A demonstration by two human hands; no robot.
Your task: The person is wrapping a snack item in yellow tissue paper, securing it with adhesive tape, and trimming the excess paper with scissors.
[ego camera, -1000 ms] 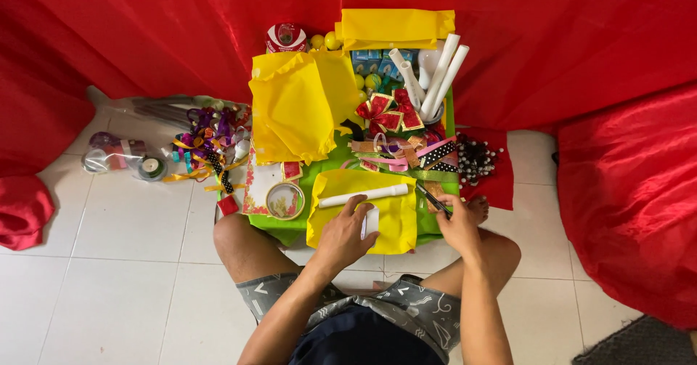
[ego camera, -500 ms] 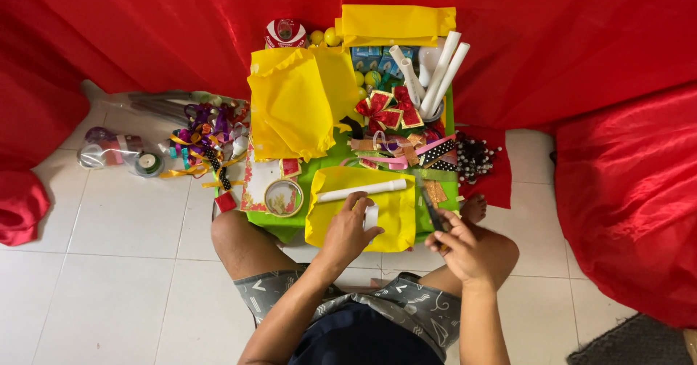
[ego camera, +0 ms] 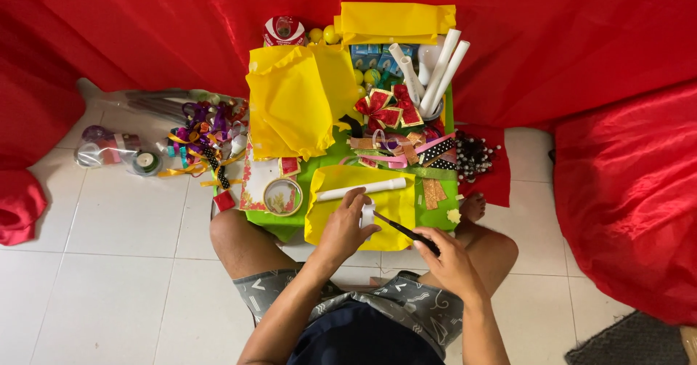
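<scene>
The small white strip (ego camera: 368, 214) sits at six o'clock on the yellow sheet (ego camera: 392, 209), pinched in the left hand (ego camera: 347, 225). The right hand (ego camera: 451, 262) grips black scissors (ego camera: 405, 230), blades touching it. One white tube (ego camera: 361, 189) lies at twelve; bare floor tiles (ego camera: 109, 234) spread at nine.

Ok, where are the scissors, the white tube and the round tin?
scissors (ego camera: 396, 225), head view, on the dark blades.
white tube (ego camera: 363, 188), head view, mid-length.
round tin (ego camera: 283, 196), head view, centre of its lid.
</scene>
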